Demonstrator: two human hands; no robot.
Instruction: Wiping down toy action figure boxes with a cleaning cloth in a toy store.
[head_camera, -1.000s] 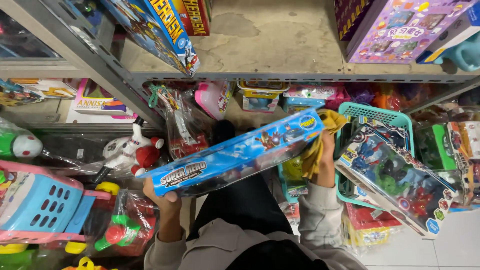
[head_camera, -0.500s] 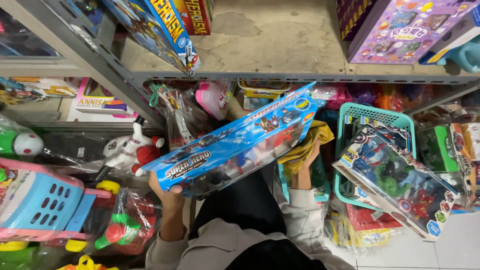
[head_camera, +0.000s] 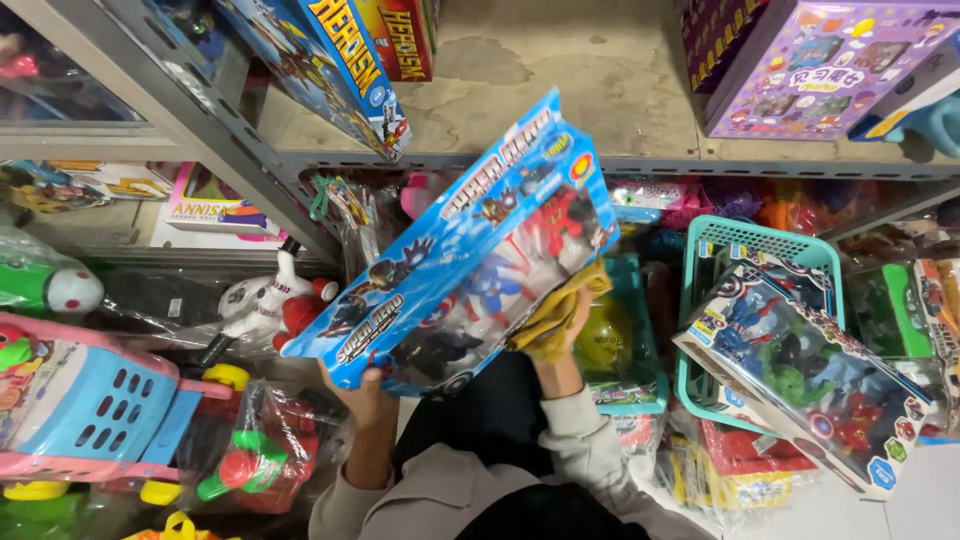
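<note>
My left hand grips the lower end of a long blue toy box with a clear window showing action figures. The box tilts up toward a grey shelf board. My right hand holds a yellow cloth pressed against the box's window, near its lower right edge. Both forearms wear light grey sleeves.
A second windowed figure box leans against a teal basket at the right. Purple boxes and blue boxes stand on the shelf. At the left are a pink and blue toy cart and bagged toys.
The blue box has tipped steeper, its far end rising toward the shelf. My right hand with the cloth moved down from the box's top end to the window's lower right.
</note>
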